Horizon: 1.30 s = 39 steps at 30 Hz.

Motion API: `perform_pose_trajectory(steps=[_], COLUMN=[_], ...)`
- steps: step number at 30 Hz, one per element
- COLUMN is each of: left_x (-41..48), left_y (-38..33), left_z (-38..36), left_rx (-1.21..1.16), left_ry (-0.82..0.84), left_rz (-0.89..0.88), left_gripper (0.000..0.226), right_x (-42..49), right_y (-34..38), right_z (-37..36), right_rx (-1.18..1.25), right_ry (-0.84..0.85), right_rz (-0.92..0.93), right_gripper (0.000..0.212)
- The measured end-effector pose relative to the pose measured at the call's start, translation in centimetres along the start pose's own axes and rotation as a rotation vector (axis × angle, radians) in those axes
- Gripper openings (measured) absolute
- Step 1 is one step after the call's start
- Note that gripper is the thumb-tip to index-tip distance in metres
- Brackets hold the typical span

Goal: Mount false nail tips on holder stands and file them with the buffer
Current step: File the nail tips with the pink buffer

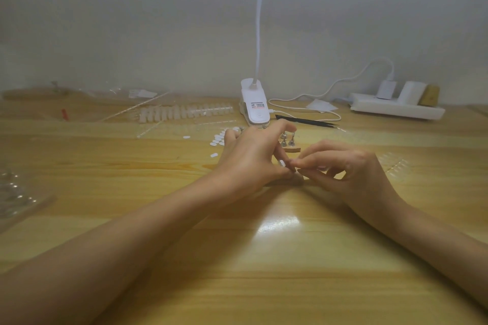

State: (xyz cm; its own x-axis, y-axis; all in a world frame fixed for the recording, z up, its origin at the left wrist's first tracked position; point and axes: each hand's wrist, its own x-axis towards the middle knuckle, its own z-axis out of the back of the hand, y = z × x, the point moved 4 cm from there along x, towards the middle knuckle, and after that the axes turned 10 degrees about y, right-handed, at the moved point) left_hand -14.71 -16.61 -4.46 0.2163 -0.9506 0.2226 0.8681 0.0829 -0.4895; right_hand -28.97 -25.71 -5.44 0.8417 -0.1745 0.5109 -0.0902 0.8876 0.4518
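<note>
My left hand (250,158) and my right hand (351,169) meet at the middle of the wooden table (237,258). A pale false nail tip (282,163) shows between the fingertips of my left hand, which pinches it. The thumb and forefinger of my right hand are curled and pinch at the right end of the same tip. What the tip sits on is hidden by the fingers. A small wooden base (297,181) lies right under both hands. Just behind them, several metal holder stands (287,139) rise from another wooden base (292,150).
Loose white oval pieces (218,139) lie left of the hands, with a row of nail tips (184,111) behind. A white clip lamp (254,109), black tweezers (307,121) and a power strip (396,109) stand at the back. Clear plastic packaging (15,198) lies at the far left.
</note>
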Motion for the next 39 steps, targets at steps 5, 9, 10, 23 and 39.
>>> perform_pose_trajectory(steps=[5, 9, 10, 23, 39], left_x=[0.2, -0.6, -1.0, -6.3, -6.9], left_y=[-0.4, 1.0, 1.5, 4.8, 5.0], left_z=[1.3, 5.2, 5.9, 3.6, 3.1], left_rx=[-0.023, 0.071, 0.111, -0.213, -0.259], left_ry=[0.293, 0.535, 0.539, 0.002, -0.084], left_rz=[0.002, 0.047, 0.061, -0.078, -0.111], left_gripper=[0.083, 0.099, 0.100, 0.069, 0.064], right_x=[-0.3, -0.3, -0.1, 0.0, -0.1], right_y=[0.1, 0.0, 0.1, 1.0, 0.4], right_z=[0.1, 0.5, 0.2, -0.4, -0.4], right_rx=[-0.045, 0.012, -0.002, -0.131, -0.071], right_ry=[0.000, 0.032, 0.080, 0.115, 0.131], right_rz=[-0.002, -0.087, -0.098, 0.010, -0.031], right_gripper=[0.031, 0.063, 0.069, 0.084, 0.096])
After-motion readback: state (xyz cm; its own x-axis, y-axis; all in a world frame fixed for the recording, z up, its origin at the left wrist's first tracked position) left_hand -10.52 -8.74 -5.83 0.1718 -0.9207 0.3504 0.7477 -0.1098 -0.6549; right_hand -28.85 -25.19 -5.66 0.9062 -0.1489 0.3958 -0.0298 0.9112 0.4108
